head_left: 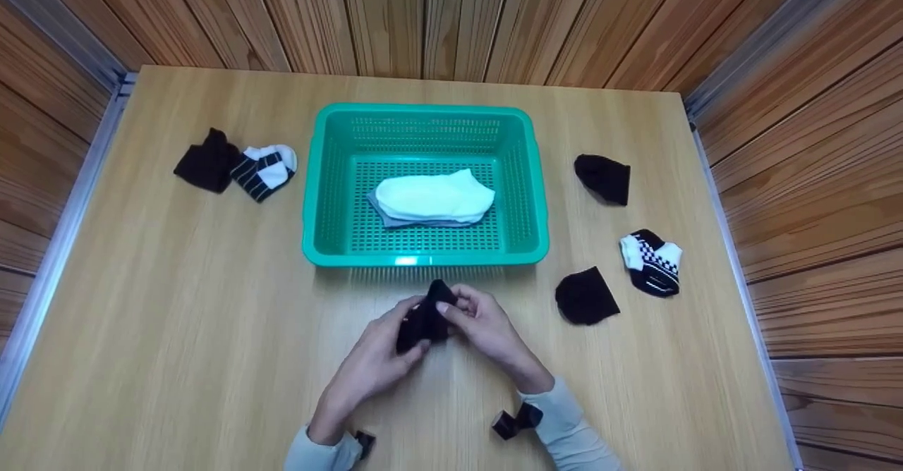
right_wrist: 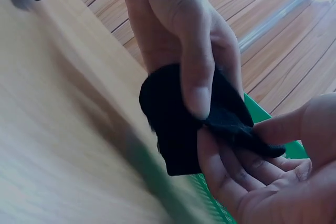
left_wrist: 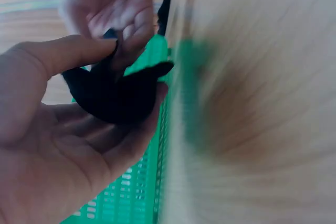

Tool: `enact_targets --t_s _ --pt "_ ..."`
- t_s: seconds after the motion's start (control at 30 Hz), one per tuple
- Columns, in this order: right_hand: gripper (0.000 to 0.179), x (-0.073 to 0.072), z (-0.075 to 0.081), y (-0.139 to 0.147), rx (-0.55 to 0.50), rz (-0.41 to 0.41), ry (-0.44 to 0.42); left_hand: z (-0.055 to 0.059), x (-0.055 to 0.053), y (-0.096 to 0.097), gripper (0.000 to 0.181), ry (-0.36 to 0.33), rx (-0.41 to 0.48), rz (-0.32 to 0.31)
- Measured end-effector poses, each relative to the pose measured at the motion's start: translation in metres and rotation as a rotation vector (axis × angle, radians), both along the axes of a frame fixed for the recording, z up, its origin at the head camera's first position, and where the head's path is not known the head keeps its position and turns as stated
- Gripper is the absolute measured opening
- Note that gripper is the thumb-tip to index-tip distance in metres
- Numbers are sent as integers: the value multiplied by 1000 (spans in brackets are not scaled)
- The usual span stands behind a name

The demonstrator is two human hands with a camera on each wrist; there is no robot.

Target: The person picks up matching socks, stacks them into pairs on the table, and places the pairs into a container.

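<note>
A folded black sock [head_left: 425, 321] is held between both hands just in front of the green basket [head_left: 426, 259]. My left hand [head_left: 381, 355] grips it, with the thumb on the near side and the fingers under it in the left wrist view. With thumb and fingers, my right hand [head_left: 483, 323] pinches the sock's upper edge; the right wrist view shows that black fabric [right_wrist: 241, 136] pulled out between the fingertips. Inside the basket lies a white sock [head_left: 434, 196] on top of a grey sock [head_left: 388, 221].
Left of the basket, a black sock [head_left: 208, 162] lies against a black-and-white striped sock [head_left: 264, 171]. To the right are two black socks [head_left: 604, 178] and a checkered black-and-white sock [head_left: 652, 263]. Wooden walls [head_left: 458, 20] border the table [head_left: 176, 316].
</note>
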State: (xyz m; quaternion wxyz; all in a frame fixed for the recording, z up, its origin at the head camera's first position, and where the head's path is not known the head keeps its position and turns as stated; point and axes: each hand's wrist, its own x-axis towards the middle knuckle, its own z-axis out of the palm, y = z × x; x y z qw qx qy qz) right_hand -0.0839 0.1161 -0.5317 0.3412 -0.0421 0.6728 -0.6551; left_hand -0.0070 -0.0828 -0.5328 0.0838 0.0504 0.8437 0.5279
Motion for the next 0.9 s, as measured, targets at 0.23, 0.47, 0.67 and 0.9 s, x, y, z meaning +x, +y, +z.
enact_targets --t_s 0.23,0.47,0.67,0.9 --pt "25 -6 -1 12 150 -47 144 -1 0 -19 33 13 3 131" --pt "29 -11 -3 27 287 -4 244 -3 2 -28 32 6 -27 200" --pt "28 -11 -3 35 359 41 352 -4 -3 -29 27 -18 -62 249" --pt "28 -10 -3 40 465 45 447 -5 -8 -30 23 -34 -143 278"
